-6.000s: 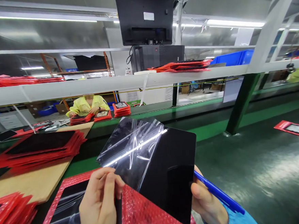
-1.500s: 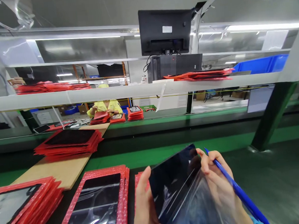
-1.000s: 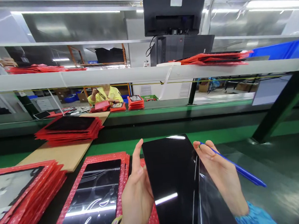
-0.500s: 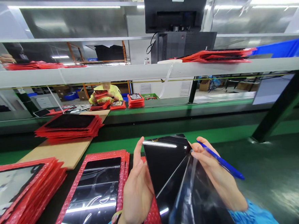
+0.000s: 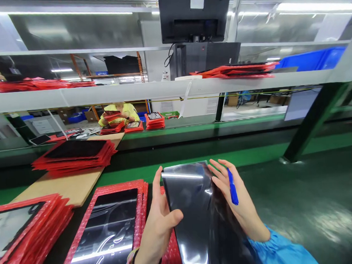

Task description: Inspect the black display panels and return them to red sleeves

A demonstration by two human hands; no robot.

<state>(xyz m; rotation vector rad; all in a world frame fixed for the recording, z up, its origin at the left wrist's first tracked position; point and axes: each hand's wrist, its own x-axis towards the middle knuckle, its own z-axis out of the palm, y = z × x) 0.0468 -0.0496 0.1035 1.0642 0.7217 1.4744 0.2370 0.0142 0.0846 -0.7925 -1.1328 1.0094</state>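
My left hand (image 5: 158, 225) grips the left edge of a glossy black panel (image 5: 190, 211) with clear film lying over it, thumb across its face. The panel stands tilted up in front of me. My right hand (image 5: 235, 204) lies against the panel's right side with fingers spread, a blue pen (image 5: 232, 186) tucked between them. Under the panel is a red bubble-wrap sleeve (image 5: 172, 257).
Stacks of red sleeves with black panels (image 5: 110, 229) lie at my left, with more stacks (image 5: 72, 155) on a brown board (image 5: 62, 188). A green conveyor belt (image 5: 304, 203) runs right. A person in yellow (image 5: 117, 114) works opposite. A monitor (image 5: 194, 12) hangs above the shelf.
The film that my right hand was peeling from the far corner now lies flat over the panel. My right fingers have spread, and the pen has swung upright against them.
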